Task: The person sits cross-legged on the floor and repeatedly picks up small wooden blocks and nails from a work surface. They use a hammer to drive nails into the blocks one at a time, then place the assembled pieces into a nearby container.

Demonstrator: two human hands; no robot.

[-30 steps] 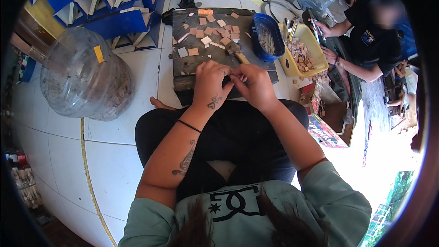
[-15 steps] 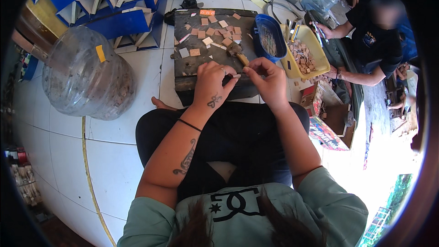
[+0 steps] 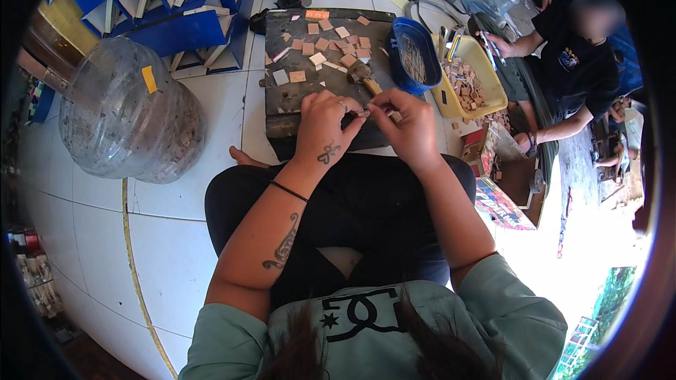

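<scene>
small pale piece (image 3: 363, 114) is pinched in the left hand (image 3: 326, 123), by a scuffed dark table (image 3: 283, 103); the right hand (image 3: 408, 127) bunches beside it, hold unclear; flat square tan tiles (image 3: 298, 77) lie scattered beyond.

I'm seeing bright daylight (image 3: 531, 267) glaring at right, glossy white-tiled floor (image 3: 165, 253) spreading out, blue compartmented shelving (image 3: 189, 34) standing upper left.

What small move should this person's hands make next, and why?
Perhaps gently steady the small piece with the right hand: the left hand pinches it, and the right hand is close beside it, though I can't tell whether it touches.
</scene>
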